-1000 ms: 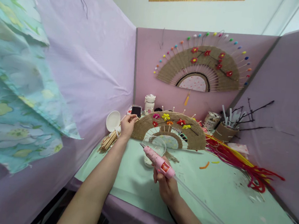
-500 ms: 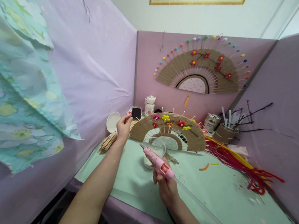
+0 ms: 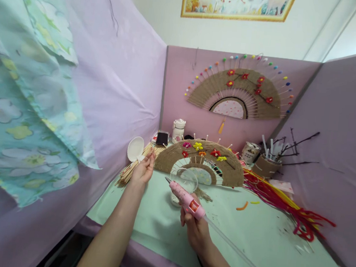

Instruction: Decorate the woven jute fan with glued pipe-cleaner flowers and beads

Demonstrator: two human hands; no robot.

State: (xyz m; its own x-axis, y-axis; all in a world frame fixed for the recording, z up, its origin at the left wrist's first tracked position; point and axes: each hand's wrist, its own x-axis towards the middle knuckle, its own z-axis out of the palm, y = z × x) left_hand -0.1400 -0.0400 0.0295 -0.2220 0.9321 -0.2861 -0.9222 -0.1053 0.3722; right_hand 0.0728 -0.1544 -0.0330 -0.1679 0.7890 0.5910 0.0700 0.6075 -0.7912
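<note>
My right hand (image 3: 196, 226) is wrapped round a pink glue gun (image 3: 187, 198), whose nozzle points up and left; a long clear glue stick (image 3: 233, 242) trails from its back end. My left hand (image 3: 143, 170) has its fingers drawn together beside the left end of the brown cord-covered fan (image 3: 232, 171). What the fingertips hold, if anything, is too small to make out. Pipe-cleaner flowers (image 3: 198, 146) and white-tipped sticks decorate this standing fan. Behind the glue gun sits a clear round tub (image 3: 184, 182) with whitish contents. Thin wooden sticks (image 3: 126, 172) lie in a bundle behind my left hand.
A larger decorated fan (image 3: 210, 84) hangs on the pink back panel. Red and yellow pipe cleaners (image 3: 284, 205) lie at right, near a brown pot (image 3: 265, 165) of glue sticks and twigs. A white dish (image 3: 135, 148) leans at left; a white jar (image 3: 178, 130) stands behind.
My left hand has drawn down and slightly left, away from the fan's left end, and its palm has turned upward. The glue gun stays nearly in place. The view has tilted up slightly.
</note>
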